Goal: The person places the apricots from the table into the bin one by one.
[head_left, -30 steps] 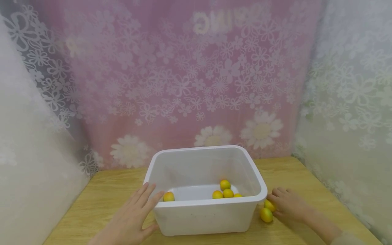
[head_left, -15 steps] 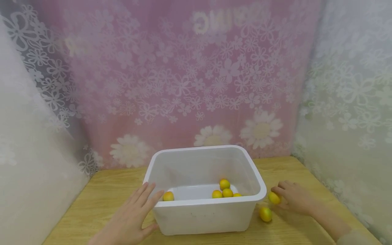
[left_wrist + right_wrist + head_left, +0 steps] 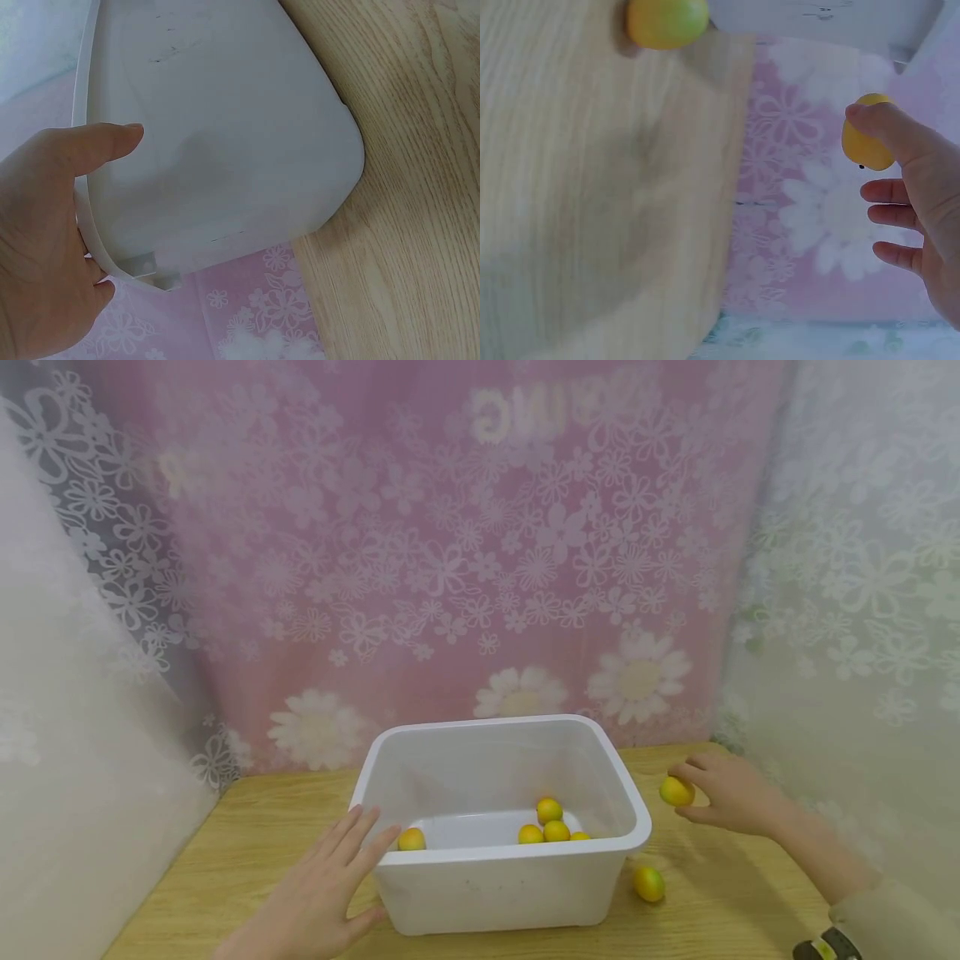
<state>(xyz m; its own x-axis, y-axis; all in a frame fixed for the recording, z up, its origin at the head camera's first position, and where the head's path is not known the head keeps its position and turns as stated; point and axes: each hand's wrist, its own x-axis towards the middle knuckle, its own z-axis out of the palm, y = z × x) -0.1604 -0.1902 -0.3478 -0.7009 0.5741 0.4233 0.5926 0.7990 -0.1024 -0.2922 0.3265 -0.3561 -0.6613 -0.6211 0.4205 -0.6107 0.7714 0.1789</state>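
My right hand [image 3: 738, 795] pinches a small yellow-green mango [image 3: 677, 791] between thumb and fingertips, raised to the right of the white plastic tub [image 3: 498, 893]. In the right wrist view the thumb lies across this mango [image 3: 866, 142], a dark stem spot shows on it, and the other fingers stand apart. Another mango [image 3: 648, 883] lies on the table beside the tub's front right corner. At the tub's left side is my left hand [image 3: 311, 885], fingers straight along the rim and thumb over the front wall [image 3: 217, 142].
Inside the tub, several mangoes [image 3: 556, 832] sit toward the right and one mango [image 3: 412, 839] near the left. The wooden table [image 3: 300, 810] ends at a pink flowered curtain [image 3: 420, 568]. Pale curtains [image 3: 855, 677] hang at both sides.
My right hand has picked one mango off the table beside the tub and raised it up and slightly right. The other mango stays put. My left hand has barely moved.
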